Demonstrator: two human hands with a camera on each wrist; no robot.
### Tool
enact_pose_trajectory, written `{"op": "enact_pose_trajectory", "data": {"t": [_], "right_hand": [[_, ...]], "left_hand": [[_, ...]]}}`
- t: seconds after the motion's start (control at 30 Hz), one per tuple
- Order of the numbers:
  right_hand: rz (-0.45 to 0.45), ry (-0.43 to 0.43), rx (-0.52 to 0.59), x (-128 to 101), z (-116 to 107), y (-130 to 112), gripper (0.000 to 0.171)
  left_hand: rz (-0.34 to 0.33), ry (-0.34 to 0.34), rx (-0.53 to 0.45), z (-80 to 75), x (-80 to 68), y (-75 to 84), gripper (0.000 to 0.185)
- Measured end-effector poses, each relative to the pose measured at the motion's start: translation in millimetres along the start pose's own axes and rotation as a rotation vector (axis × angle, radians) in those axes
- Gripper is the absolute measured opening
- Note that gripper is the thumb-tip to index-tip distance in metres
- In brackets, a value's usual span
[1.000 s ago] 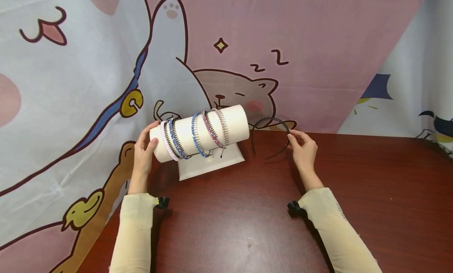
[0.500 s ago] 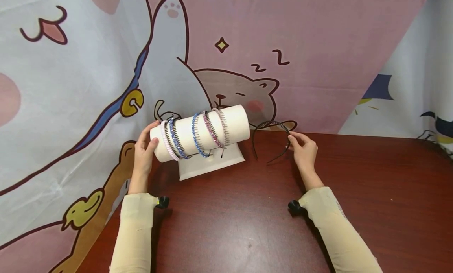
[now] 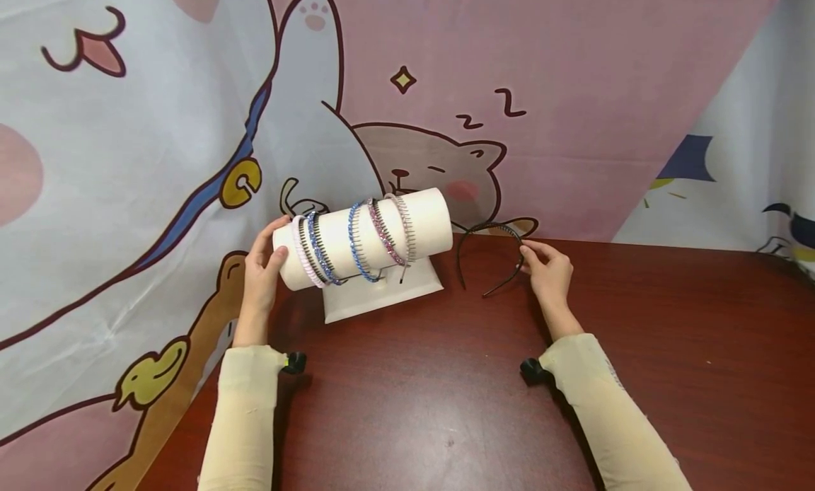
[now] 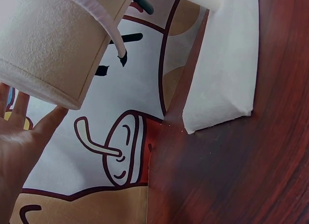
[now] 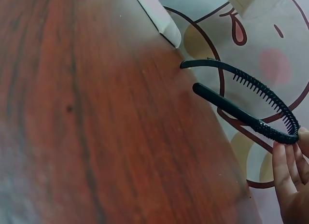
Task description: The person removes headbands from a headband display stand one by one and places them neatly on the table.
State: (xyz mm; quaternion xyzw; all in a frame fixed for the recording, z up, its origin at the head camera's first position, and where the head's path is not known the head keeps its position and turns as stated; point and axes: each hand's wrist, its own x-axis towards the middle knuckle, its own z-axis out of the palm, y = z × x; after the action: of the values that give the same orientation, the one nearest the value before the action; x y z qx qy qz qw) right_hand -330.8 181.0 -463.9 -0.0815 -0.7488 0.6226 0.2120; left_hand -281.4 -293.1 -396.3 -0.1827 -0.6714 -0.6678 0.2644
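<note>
A white roll-shaped headband stand [image 3: 433,218] tilts up to the right on its flat white base [image 3: 395,293]. Around the roll sit several toothed headbands, among them a pale pink one [image 3: 308,254], two glittery blue ones and a pink glittery one [image 3: 385,235]. My left hand [image 3: 259,282] grips the roll's left end, thumb in front; in the left wrist view its fingers [image 4: 46,121] touch the rim. Between thumb and fingers my right hand [image 3: 551,277] pinches a black toothed headband [image 5: 270,130] by one side, its two ends pointing down, apart from the stand's right end.
A reddish-brown wooden table [image 3: 407,392] carries the stand near its back edge. Close behind hangs a cartoon-printed cloth [image 3: 573,88], which also runs along the left side. A small black device [image 3: 533,371] is worn at each wrist.
The black headband has dropped slightly and turned a little in my right hand, which still pinches it. My left hand and the stand keep their places, with the whole view shifted slightly.
</note>
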Motion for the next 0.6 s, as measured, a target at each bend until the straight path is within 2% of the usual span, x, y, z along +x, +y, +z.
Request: {"op": "enact_pose_trajectory", "data": {"t": [0.37, 0.6], "right_hand": [[0.063, -0.033, 0.007, 4.6, 0.5, 5.5, 0.03], [0.114, -0.051, 0.057, 7.9, 0.2, 8.0, 0.031]], "left_hand": [[0.025, -0.017, 0.001, -1.7, 0.4, -2.8, 0.046], [-0.005, -0.013, 0.011, 0.8, 0.3, 3.1, 0.047]]}}
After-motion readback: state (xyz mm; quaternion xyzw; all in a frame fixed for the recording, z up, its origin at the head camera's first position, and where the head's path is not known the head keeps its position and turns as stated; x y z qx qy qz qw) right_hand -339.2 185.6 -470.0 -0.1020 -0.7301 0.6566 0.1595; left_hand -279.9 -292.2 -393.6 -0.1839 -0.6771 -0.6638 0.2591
